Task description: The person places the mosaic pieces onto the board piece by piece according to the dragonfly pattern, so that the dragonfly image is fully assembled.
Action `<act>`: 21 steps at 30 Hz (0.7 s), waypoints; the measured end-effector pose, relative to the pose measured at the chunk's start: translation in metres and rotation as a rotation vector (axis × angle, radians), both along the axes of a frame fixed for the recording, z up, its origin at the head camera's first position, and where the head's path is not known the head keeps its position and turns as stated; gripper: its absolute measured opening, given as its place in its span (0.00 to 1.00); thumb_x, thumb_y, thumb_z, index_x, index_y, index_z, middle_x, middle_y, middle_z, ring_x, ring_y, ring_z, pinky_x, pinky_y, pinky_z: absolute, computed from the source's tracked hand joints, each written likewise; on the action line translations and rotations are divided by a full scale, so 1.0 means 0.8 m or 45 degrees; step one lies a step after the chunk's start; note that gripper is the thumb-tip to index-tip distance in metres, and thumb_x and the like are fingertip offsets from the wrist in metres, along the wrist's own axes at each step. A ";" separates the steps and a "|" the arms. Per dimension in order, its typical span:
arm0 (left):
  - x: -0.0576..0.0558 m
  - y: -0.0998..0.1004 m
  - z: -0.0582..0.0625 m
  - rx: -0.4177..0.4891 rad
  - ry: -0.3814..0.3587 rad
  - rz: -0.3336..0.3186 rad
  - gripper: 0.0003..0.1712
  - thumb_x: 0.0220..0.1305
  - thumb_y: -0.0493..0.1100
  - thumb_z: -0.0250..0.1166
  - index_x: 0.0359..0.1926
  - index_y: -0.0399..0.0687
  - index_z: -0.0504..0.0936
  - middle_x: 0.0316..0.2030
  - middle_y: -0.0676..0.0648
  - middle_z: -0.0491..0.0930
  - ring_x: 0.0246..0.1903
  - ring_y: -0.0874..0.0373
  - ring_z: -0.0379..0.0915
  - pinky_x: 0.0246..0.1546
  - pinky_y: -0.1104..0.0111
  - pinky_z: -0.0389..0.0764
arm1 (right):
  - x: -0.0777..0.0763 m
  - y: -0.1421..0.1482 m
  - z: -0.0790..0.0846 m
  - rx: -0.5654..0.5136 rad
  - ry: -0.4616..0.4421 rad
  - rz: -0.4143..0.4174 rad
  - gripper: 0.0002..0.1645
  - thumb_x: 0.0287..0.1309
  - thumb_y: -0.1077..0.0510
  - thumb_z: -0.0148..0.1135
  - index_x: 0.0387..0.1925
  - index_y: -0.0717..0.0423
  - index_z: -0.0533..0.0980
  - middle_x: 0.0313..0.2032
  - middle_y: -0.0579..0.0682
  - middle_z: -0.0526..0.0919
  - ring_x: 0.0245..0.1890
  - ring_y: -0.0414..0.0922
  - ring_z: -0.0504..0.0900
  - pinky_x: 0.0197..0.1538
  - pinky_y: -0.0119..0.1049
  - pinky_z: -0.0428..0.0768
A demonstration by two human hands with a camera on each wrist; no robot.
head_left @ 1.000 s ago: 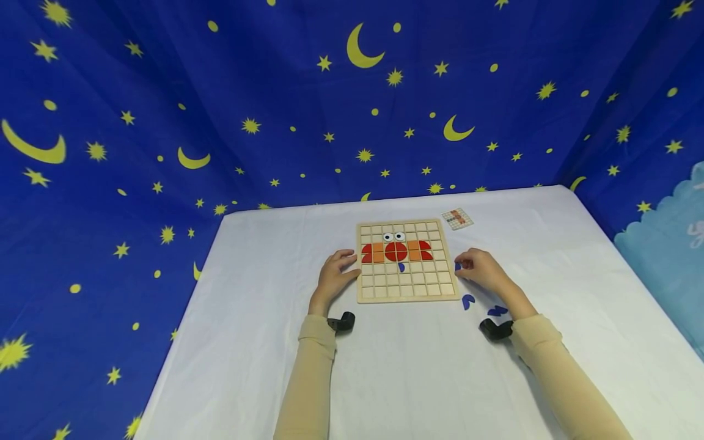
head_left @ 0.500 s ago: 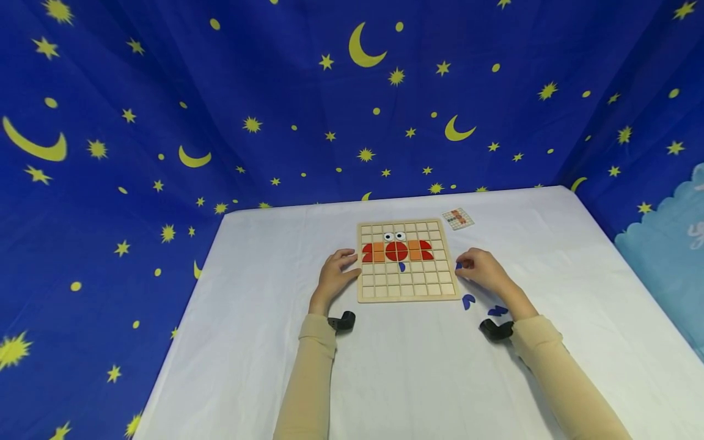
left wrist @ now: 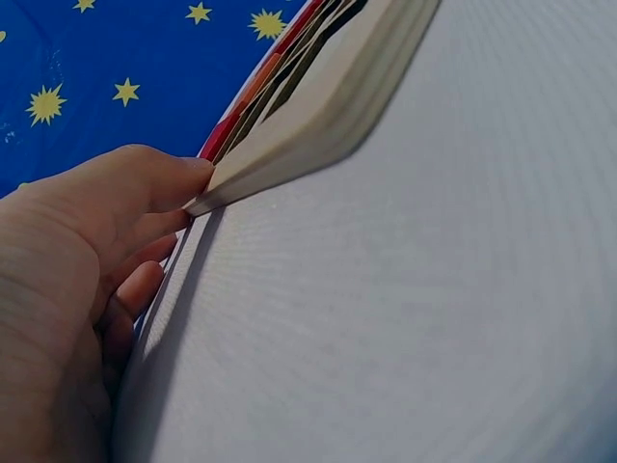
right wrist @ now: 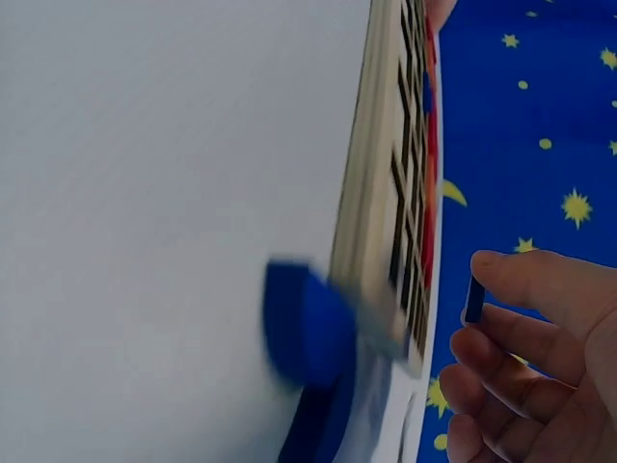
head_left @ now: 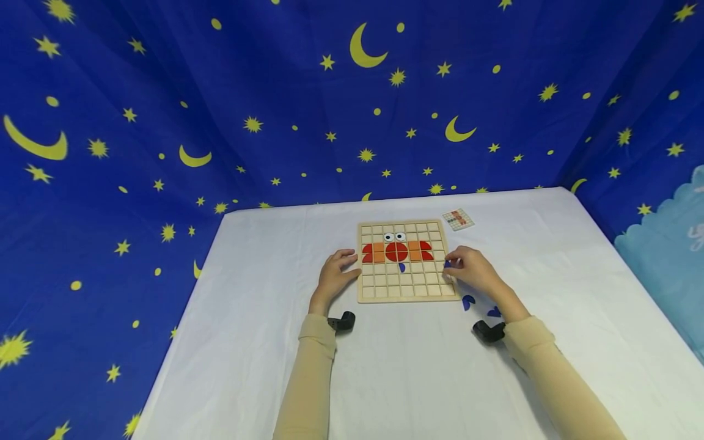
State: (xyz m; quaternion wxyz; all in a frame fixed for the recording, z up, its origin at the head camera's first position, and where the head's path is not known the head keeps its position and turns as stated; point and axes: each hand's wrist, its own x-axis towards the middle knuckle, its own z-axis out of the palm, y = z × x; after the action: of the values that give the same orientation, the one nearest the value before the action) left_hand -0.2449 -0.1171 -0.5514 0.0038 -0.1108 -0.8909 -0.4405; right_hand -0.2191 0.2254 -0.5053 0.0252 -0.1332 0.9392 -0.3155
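My left hand (head_left: 332,276) is at the left edge of a wooden grid board (head_left: 408,291), its fingers relaxed. In the left wrist view its thumb (left wrist: 178,179) touches the board's rim. My right hand (head_left: 476,270) pinches a small blue puzzle piece (right wrist: 473,300) between thumb and fingertips, just over the board's right edge. Red quarter-round pieces (head_left: 396,251), orange squares (head_left: 414,250) and two eye pieces (head_left: 399,237) lie in the grid. One blue piece (head_left: 401,267) sits under the red circle.
Loose blue pieces (head_left: 468,302) lie on the white cloth right of the board, some partly behind the right wrist. A small pattern card (head_left: 459,219) rests by the board's far right corner. A blue curtain (head_left: 308,91) with stars and moons hangs behind the table.
My right hand has moved left with the blue puzzle piece, from beside the board to over its right edge. The left hand and the board have stayed put.
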 end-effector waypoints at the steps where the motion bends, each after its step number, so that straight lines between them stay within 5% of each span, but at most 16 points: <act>1: 0.000 0.000 0.001 0.002 -0.001 -0.001 0.25 0.55 0.42 0.69 0.54 0.39 0.80 0.60 0.45 0.75 0.63 0.47 0.65 0.67 0.54 0.64 | 0.000 -0.003 0.001 -0.003 0.007 0.010 0.19 0.52 0.59 0.68 0.43 0.69 0.80 0.32 0.55 0.80 0.28 0.43 0.73 0.31 0.32 0.71; 21: -0.002 -0.003 -0.003 -0.053 0.009 -0.008 0.25 0.56 0.44 0.69 0.55 0.40 0.79 0.60 0.45 0.75 0.63 0.47 0.65 0.67 0.55 0.64 | 0.000 -0.048 0.000 -0.006 0.020 0.097 0.19 0.51 0.59 0.68 0.43 0.67 0.80 0.30 0.52 0.79 0.28 0.41 0.73 0.32 0.32 0.72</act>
State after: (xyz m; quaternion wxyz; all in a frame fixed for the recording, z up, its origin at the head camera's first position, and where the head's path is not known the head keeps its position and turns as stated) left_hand -0.2462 -0.1191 -0.5535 0.0034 -0.1154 -0.8995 -0.4213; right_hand -0.2189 0.1869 -0.5054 0.0297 -0.1713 0.9328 -0.3156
